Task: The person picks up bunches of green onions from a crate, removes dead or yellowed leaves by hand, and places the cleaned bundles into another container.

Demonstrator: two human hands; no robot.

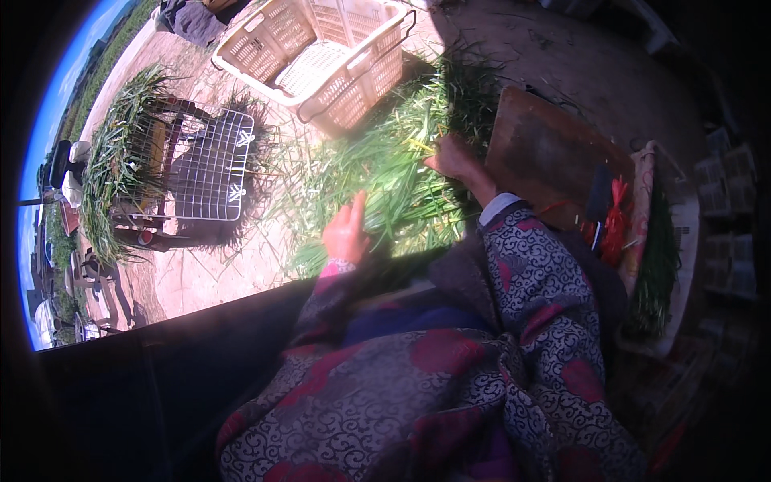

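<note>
A loose heap of long, thin green leaves that look like chives (pixel 385 189) lies on the ground in front of me, brightly lit in its middle. My left hand (pixel 346 231) rests at the heap's left edge, fingers stretched out against the leaves. On the heap's right side, my right hand (pixel 456 159) is closed, and pale yellow-green stalk ends show at its fingers. How many stalks it grips is hidden.
Beyond the heap stands a pale slatted plastic crate (pixel 321 68). A wire-rack cart (pixel 205 165) piled with green leaves is at left. To the right are a brown board (pixel 550 149), red ties (pixel 617 221) and a pale crate (pixel 683 265) holding dark green bunches.
</note>
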